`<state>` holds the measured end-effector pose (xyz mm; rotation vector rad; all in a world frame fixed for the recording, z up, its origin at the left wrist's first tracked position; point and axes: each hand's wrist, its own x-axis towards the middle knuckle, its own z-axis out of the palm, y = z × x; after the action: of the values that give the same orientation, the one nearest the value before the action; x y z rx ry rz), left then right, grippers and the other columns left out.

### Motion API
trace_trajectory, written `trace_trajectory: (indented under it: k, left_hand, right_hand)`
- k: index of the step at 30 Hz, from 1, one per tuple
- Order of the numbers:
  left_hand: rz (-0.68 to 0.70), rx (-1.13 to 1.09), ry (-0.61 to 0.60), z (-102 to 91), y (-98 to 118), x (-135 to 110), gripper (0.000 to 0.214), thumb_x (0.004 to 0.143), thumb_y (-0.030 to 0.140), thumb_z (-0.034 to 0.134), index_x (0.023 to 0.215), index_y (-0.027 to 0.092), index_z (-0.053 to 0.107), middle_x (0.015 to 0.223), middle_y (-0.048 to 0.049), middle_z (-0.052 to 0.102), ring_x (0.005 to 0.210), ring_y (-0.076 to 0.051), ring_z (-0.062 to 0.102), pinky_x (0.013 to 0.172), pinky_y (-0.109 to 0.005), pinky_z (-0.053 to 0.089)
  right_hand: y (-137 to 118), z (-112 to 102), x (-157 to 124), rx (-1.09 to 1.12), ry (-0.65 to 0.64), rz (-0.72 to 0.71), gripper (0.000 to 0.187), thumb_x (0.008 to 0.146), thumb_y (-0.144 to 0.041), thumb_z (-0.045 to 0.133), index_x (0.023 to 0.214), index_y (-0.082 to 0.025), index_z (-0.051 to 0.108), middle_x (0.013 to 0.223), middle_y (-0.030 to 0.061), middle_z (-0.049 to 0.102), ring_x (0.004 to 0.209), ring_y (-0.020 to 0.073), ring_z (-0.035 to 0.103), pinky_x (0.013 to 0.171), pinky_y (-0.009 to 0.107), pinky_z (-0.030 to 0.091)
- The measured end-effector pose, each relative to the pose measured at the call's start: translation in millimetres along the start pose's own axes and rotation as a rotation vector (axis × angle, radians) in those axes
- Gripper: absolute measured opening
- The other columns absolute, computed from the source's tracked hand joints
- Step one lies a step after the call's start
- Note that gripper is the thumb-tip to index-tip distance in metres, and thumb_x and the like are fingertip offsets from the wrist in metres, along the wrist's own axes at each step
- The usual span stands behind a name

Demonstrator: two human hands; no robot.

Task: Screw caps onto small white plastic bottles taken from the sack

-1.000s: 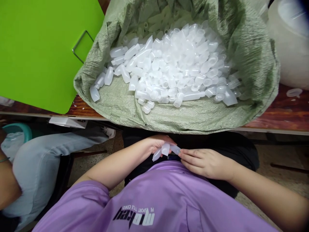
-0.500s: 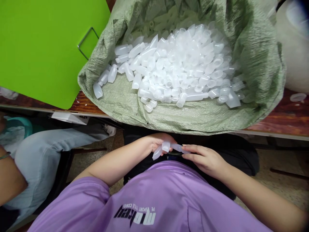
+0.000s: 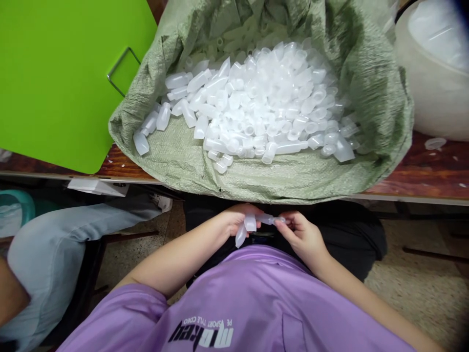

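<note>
My left hand [image 3: 238, 218] is closed around a few translucent white plastic pieces [image 3: 250, 223], shaped like small tubes with flared ends. One of them, a tube piece [image 3: 264, 218], points from its fingers toward the right. At that tube's tip, my right hand [image 3: 302, 233] pinches the end of a clear plastic piece [image 3: 280, 220] between thumb and fingers. Whether the two parts are joined I cannot tell. Both hands are over my lap, below the table edge. Just beyond them, a heap of the same plastic pieces [image 3: 252, 107] lies in an open woven sack [image 3: 176, 168].
A green board [image 3: 62, 78] with a wire handle [image 3: 119, 73] sits left of the sack on the wooden table [image 3: 417, 171]. At right stand a whitish tub [image 3: 432, 93] and a loose ring [image 3: 435, 143]. A person's jean-clad leg [image 3: 47, 249] and a teal basin [image 3: 27, 198] are at left.
My right hand's fingers were stretched along the tube; now they are bent into a pinch at its end. The left hand stays nearly in place. The whole view has shifted slightly.
</note>
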<state>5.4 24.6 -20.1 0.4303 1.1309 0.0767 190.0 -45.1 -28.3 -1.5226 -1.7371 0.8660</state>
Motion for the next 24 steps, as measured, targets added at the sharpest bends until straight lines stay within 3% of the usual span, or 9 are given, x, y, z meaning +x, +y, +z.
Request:
trace_trajectory:
  k: [2, 5, 7, 10, 18, 21, 24]
  left_hand:
    - [0.006, -0.018, -0.025, -2.0, 0, 0, 0.019, 0.073, 0.034, 0.059, 0.072, 0.015, 0.061, 0.044, 0.0031, 0.052, 0.03, -0.008, 0.04, 0.031, -0.019, 0.027]
    - [0.05, -0.002, -0.01, -2.2, -2, 0, 0.016, 0.072, 0.031, 0.06, 0.071, 0.015, 0.062, 0.041, 0.0022, 0.052, 0.028, -0.009, 0.039, 0.03, -0.02, 0.026]
    - [0.146, 0.014, 0.009, 0.2, -4, -2, 0.013, 0.07, 0.027, 0.061, 0.067, 0.014, 0.06, 0.04, 0.0014, 0.053, 0.03, -0.009, 0.041, 0.032, -0.02, 0.027]
    - [0.367, 0.006, 0.012, 4.5, -8, -7, 0.014, 0.066, 0.025, 0.065, 0.07, 0.013, 0.06, 0.044, 0.0005, 0.056, 0.037, -0.01, 0.049, 0.039, -0.019, 0.033]
    - [0.682, 0.048, -0.014, 6.9, -18, -28, 0.029, 0.066, 0.035, 0.07, 0.084, 0.013, 0.062, 0.07, -0.003, 0.065, 0.063, -0.015, 0.062, 0.062, -0.024, 0.047]
    - [0.729, 0.092, 0.036, 6.8, -21, -32, 0.03, 0.067, 0.035, 0.071, 0.087, 0.015, 0.062, 0.075, -0.0033, 0.067, 0.068, -0.015, 0.063, 0.064, -0.024, 0.048]
    - [0.776, 0.174, 0.125, 6.1, -25, -33, 0.027, 0.069, 0.035, 0.069, 0.087, 0.016, 0.064, 0.078, -0.003, 0.067, 0.07, -0.013, 0.061, 0.063, -0.021, 0.046]
  right_hand:
    - [2, -3, 1, -0.054, -0.003, -0.186, 0.018, 0.084, -0.036, 0.057, 0.094, -0.021, 0.061, 0.081, 0.0054, 0.069, 0.072, 0.0181, 0.067, 0.065, 0.03, 0.056]
    - [5, -13, 2, -0.121, -0.112, -0.415, 0.02, 0.087, -0.023, 0.053, 0.106, -0.023, 0.06, 0.095, 0.0069, 0.069, 0.086, 0.017, 0.066, 0.074, 0.029, 0.056]
    - [7, -20, 2, -0.174, -0.178, -0.503, 0.025, 0.088, -0.017, 0.05, 0.109, -0.024, 0.06, 0.104, 0.0077, 0.068, 0.096, 0.0169, 0.065, 0.078, 0.03, 0.056]
    - [7, -22, 0, -0.199, -0.162, -0.54, 0.029, 0.087, -0.013, 0.048, 0.109, -0.025, 0.062, 0.112, 0.0078, 0.066, 0.101, 0.0178, 0.063, 0.081, 0.032, 0.056]
    - [2, -6, -14, 0.075, 0.06, -0.306, 0.028, 0.082, -0.016, 0.059, 0.108, -0.025, 0.06, 0.107, 0.0078, 0.067, 0.096, 0.0205, 0.065, 0.085, 0.037, 0.055]
    - [2, -3, -20, 0.205, 0.055, -0.142, 0.029, 0.08, -0.02, 0.063, 0.108, -0.024, 0.058, 0.103, 0.0084, 0.068, 0.093, 0.0211, 0.066, 0.083, 0.037, 0.055]
    - [0, -1, -20, 0.487, 0.088, 0.064, 0.021, 0.08, -0.025, 0.061, 0.101, -0.023, 0.055, 0.093, 0.006, 0.068, 0.081, 0.0179, 0.068, 0.074, 0.032, 0.057]
